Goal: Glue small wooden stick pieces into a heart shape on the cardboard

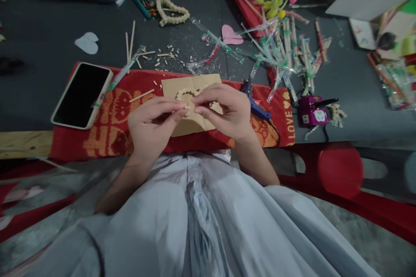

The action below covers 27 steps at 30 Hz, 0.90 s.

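Observation:
My left hand (151,122) pinches a small pale stick piece (187,111) between thumb and forefinger. Close beside it, my right hand (229,108) has its thumb and fingertips brought together; whatever they hold is too small to make out. Both hands are over a piece of brown cardboard (173,88) lying on a red towel (110,145). Partly hidden behind my fingers, a curved outline of short pale stick pieces (185,91) rests on the cardboard. A blue glue gun (260,110) lies on the towel just right of my right hand.
A phone (82,95) lies at left. Loose sticks (131,43) and a heart-shaped stick frame (175,19) are farther back. Wrapped sticks (287,43) pile up at right, near a purple box (312,110). Paper hearts (232,34) lie on the dark table (208,4). A red stool (339,169) stands below.

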{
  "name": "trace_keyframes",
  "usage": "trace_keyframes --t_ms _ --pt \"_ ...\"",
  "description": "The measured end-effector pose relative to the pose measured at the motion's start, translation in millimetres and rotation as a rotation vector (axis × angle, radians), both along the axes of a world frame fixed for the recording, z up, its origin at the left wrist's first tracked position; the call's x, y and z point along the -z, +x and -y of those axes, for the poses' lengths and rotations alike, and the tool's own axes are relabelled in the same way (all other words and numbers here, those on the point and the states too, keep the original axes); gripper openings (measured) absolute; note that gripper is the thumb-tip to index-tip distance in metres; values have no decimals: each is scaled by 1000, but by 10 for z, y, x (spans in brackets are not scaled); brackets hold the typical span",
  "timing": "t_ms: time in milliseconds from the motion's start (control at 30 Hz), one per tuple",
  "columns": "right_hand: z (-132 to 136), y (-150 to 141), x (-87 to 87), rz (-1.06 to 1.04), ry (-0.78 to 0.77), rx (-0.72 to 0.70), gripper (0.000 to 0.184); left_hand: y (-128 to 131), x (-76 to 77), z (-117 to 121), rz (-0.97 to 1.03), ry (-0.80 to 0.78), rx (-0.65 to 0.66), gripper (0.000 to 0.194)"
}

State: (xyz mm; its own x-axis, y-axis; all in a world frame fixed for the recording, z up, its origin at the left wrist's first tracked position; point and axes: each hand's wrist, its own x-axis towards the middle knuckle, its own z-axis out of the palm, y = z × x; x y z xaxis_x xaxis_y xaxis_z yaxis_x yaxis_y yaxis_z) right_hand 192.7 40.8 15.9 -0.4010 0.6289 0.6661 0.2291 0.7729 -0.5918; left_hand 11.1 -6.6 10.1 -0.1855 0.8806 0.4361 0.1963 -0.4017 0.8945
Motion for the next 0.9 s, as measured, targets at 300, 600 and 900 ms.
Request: trace_keyframes --t_ms 300,600,900 --pt "-26 8 -27 54 -22 -143 21 -70 -13 -40 -149 164 61 20" --pt "-21 29 -46 109 -24 -111 27 -18 -116 73 130 -324 74 1" --pt "16 -14 -33 177 64 -43 20 2 -97 35 327 -694 113 29"
